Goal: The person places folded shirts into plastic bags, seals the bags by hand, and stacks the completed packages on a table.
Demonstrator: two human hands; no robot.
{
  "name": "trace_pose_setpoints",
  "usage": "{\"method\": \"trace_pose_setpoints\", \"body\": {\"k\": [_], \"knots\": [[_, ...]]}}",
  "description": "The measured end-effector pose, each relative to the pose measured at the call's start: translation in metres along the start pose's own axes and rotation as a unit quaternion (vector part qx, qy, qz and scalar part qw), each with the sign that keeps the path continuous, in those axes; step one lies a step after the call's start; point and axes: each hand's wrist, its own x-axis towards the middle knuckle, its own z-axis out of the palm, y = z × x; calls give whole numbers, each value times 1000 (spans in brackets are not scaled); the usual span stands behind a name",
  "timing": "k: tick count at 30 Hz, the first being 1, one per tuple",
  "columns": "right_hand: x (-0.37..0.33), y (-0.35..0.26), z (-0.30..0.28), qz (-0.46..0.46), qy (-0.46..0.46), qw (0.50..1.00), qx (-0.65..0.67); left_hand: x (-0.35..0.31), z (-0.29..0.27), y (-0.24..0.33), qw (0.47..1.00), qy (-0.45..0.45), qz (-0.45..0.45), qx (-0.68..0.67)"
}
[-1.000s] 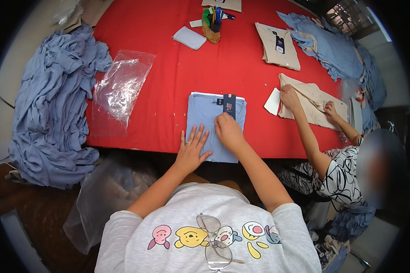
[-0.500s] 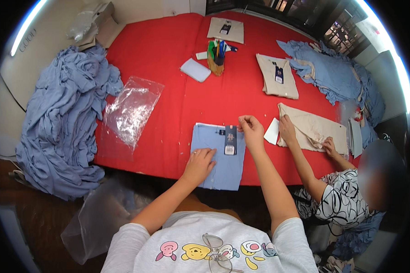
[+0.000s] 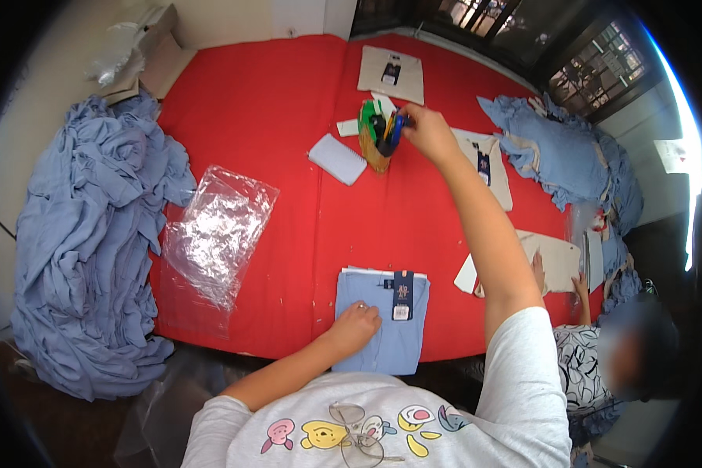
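A folded blue shirt (image 3: 382, 351) lies at the table's near edge, with a dark hang tag (image 3: 402, 296) on its upper right. My left hand (image 3: 356, 326) rests on the shirt's left half, fingers loosely bent and holding nothing that I can see. My right arm reaches far across the table. At the rim of a holder (image 3: 377, 156) packed with pens and tools, my right hand (image 3: 430, 134) has its fingertips pinched together beside a blue-handled item. What they grip is too small to make out.
A clear plastic bag (image 3: 214, 242) and a blue garment heap (image 3: 93, 249) lie left. Near the holder are a notepad (image 3: 337, 159) and a folded beige garment (image 3: 391, 74). At right, a co-worker's hands touch beige fabric (image 3: 558, 261), with blue garments (image 3: 558, 148) beyond.
My right hand has gone from the hang tag's top corner, forward to the pen holder. My left hand stays on the shirt, its fingers more bent. The co-worker's hands have shifted on the beige fabric.
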Motion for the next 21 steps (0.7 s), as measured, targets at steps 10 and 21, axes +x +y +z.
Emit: {"method": "trace_pose_setpoints", "body": {"k": [10, 21], "knots": [[1, -5, -34, 44, 234, 970, 49, -18, -14, -8, 981, 42, -114, -153], [-358, -54, 0, 450, -193, 523, 698, -14, -7, 25, 986, 88, -130, -62]]}}
